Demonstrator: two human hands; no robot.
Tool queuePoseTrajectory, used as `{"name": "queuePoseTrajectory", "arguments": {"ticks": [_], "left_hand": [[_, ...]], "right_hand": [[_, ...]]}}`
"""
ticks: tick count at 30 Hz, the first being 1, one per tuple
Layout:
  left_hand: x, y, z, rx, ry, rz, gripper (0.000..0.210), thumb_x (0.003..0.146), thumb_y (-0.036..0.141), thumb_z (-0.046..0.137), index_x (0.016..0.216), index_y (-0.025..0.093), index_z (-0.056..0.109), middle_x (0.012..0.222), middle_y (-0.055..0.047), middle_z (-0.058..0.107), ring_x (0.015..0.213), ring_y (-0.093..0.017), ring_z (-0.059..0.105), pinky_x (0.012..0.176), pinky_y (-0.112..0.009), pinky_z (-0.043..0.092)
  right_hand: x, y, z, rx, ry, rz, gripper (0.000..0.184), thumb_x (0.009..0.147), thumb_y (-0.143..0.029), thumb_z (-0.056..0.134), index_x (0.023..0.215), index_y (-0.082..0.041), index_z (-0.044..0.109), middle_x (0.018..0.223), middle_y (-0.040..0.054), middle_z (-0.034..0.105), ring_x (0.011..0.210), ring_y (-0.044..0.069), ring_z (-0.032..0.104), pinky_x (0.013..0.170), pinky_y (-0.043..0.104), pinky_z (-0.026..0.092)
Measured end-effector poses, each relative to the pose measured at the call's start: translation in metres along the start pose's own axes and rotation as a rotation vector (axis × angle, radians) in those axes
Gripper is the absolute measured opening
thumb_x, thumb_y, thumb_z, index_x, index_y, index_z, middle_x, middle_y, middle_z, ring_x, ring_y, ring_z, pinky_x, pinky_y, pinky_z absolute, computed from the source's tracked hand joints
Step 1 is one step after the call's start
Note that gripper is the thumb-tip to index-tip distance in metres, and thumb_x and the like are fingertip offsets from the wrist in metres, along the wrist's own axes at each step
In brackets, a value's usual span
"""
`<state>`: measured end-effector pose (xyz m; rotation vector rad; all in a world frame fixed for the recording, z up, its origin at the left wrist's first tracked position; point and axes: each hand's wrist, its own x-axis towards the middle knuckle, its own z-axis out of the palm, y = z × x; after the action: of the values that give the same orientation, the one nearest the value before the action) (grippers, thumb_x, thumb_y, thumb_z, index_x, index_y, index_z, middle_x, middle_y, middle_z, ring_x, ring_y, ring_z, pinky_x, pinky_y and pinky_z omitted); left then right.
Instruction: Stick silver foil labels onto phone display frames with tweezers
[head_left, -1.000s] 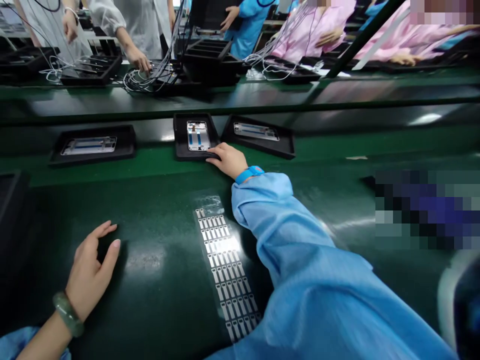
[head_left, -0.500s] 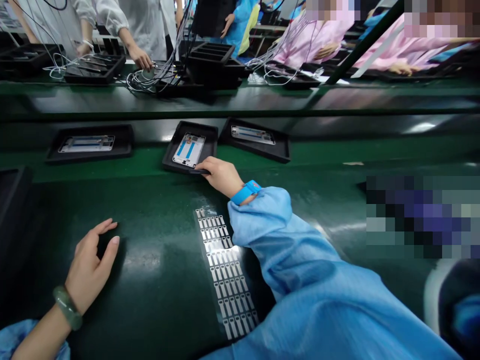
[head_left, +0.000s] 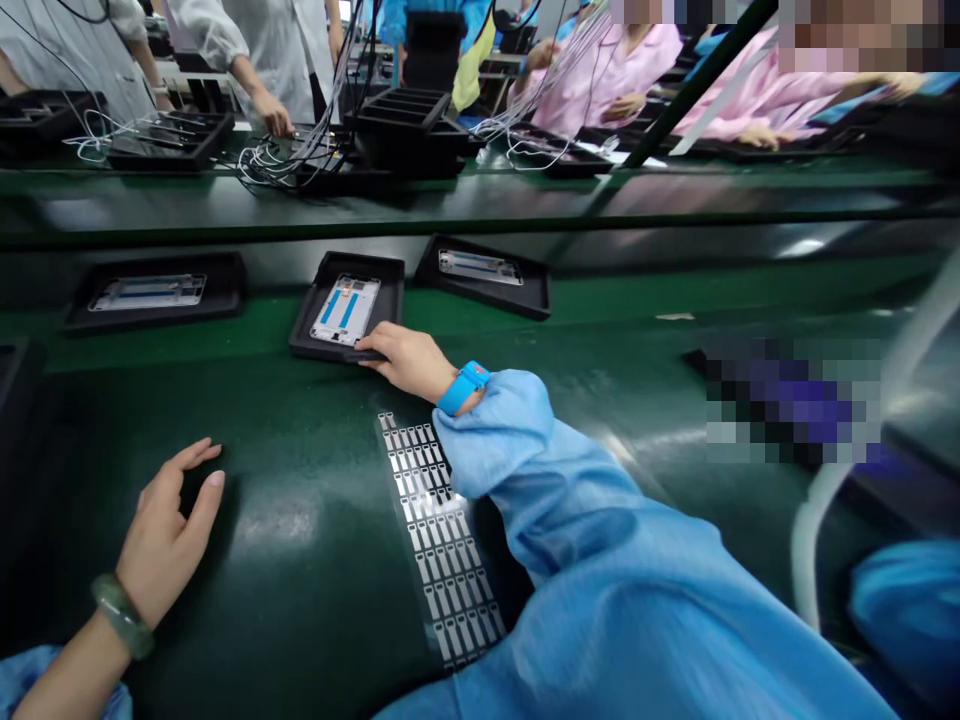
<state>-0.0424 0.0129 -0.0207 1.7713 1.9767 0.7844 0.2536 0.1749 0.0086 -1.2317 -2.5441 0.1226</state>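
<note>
My right hand (head_left: 412, 360), with a blue wrist strap, pinches the near right corner of a black tray (head_left: 388, 290). In that tray lies a phone frame (head_left: 345, 309), white with two blue strips. My left hand (head_left: 165, 535) hovers or rests over the green surface at the left, fingers apart and curved, holding nothing; I cannot tell whether it touches. A green bangle (head_left: 122, 615) circles that wrist. Between the hands and nearer me lies a clear sheet of small silvery tabs (head_left: 431, 505) in rows, partly covered by my right sleeve.
Two more black trays with phone frames stand on the left (head_left: 229, 290) and right (head_left: 536, 295) of the held one. A dark, partly blurred-out object (head_left: 697, 362) lies at the right. Across the raised ledge (head_left: 300, 205), co-workers handle trays and white cables (head_left: 277, 165).
My right hand has drawn the tray slightly toward me and to the left, with its fingers still at the corner. The whole view has shifted a little. My left hand keeps its pose.
</note>
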Motion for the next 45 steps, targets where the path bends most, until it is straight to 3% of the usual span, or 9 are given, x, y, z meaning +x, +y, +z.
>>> {"name": "queuePoseTrajectory", "arguments": {"ticks": [9,12,14,17,21,26,35,39,45], "left_hand": [[0.001,0.002,-0.006,-0.057,0.096,0.092,0.040,0.089,0.043,0.040,0.124,0.023,0.045,0.123,-0.008,0.051,0.114,-0.024,0.049,0.101,-0.046,0.038],[0.000,0.001,-0.006,-0.036,0.125,0.143,0.040,0.087,0.040,0.046,0.124,0.023,0.046,0.124,-0.008,0.050,0.115,-0.024,0.048,0.102,-0.046,0.038],[-0.001,0.003,-0.006,-0.025,0.124,0.178,0.041,0.085,0.037,0.049,0.123,0.022,0.046,0.124,-0.008,0.050,0.116,-0.025,0.048,0.102,-0.046,0.038],[-0.003,0.010,-0.007,-0.011,0.090,0.285,0.042,0.084,0.033,0.051,0.124,0.022,0.044,0.127,-0.009,0.048,0.122,-0.025,0.043,0.104,-0.045,0.036],[-0.005,0.017,-0.004,0.110,-0.035,0.494,0.048,0.084,0.030,0.051,0.130,0.024,0.037,0.138,-0.008,0.040,0.133,-0.027,0.030,0.110,-0.051,0.025],[-0.008,0.018,-0.001,0.215,-0.197,0.587,0.055,0.084,0.032,0.050,0.134,0.020,0.031,0.133,-0.009,0.047,0.129,-0.027,0.035,0.111,-0.051,0.021],[-0.020,0.021,-0.007,0.323,0.005,0.571,0.044,0.079,0.039,0.056,0.118,0.021,0.050,0.082,-0.004,0.063,0.079,-0.023,0.059,0.092,-0.049,0.037],[-0.014,0.043,-0.002,0.296,-0.007,0.698,0.043,0.078,0.036,0.057,0.117,0.020,0.051,0.106,-0.009,0.062,0.097,-0.026,0.057,0.096,-0.049,0.034],[-0.011,0.112,0.030,0.270,-0.366,0.943,0.050,0.088,0.047,0.042,0.128,0.017,0.045,0.139,-0.009,0.043,0.130,-0.027,0.034,0.107,-0.050,0.022]], "right_hand": [[-0.069,-0.102,-0.032,0.246,-0.556,-0.327,0.026,0.079,-0.022,0.058,0.104,-0.018,0.061,0.102,0.0053,0.062,0.076,0.015,0.061,0.058,0.024,0.043],[-0.082,-0.110,-0.045,0.624,-0.671,-0.451,0.019,0.075,-0.029,0.064,0.089,-0.017,0.065,0.083,0.0015,0.065,0.070,0.011,0.060,0.060,0.021,0.044],[-0.081,-0.100,-0.048,1.000,-0.586,-0.431,0.013,0.077,-0.028,0.062,0.080,-0.015,0.065,0.075,0.0004,0.064,0.069,0.009,0.059,0.063,0.019,0.046],[-0.071,-0.069,-0.037,1.350,-0.117,-0.003,0.026,0.088,-0.031,0.046,0.076,-0.016,0.063,0.075,0.0016,0.062,0.063,0.008,0.057,0.060,0.020,0.047],[-0.064,-0.035,-0.014,1.344,0.335,0.516,0.041,0.088,-0.052,0.042,0.079,-0.016,0.061,0.081,0.0040,0.063,0.061,0.008,0.057,0.048,0.018,0.045],[-0.065,-0.032,-0.001,1.333,0.357,0.631,0.037,0.078,-0.052,0.058,0.085,-0.016,0.054,0.077,0.0019,0.063,0.062,0.011,0.064,0.058,0.023,0.055],[-0.069,-0.023,0.010,1.064,0.332,0.792,0.039,0.066,-0.046,0.070,0.082,-0.017,0.049,0.055,-0.0037,0.059,0.049,0.013,0.064,0.044,0.020,0.054],[-0.070,-0.021,0.016,1.016,0.296,0.760,0.033,0.068,-0.044,0.069,0.079,-0.018,0.051,0.052,-0.0035,0.059,0.044,0.011,0.061,0.042,0.019,0.051],[-0.065,-0.021,0.017,1.171,0.269,0.759,0.031,0.065,-0.036,0.073,0.078,-0.017,0.052,0.051,-0.0045,0.059,0.042,0.009,0.059,0.039,0.015,0.046]]}}
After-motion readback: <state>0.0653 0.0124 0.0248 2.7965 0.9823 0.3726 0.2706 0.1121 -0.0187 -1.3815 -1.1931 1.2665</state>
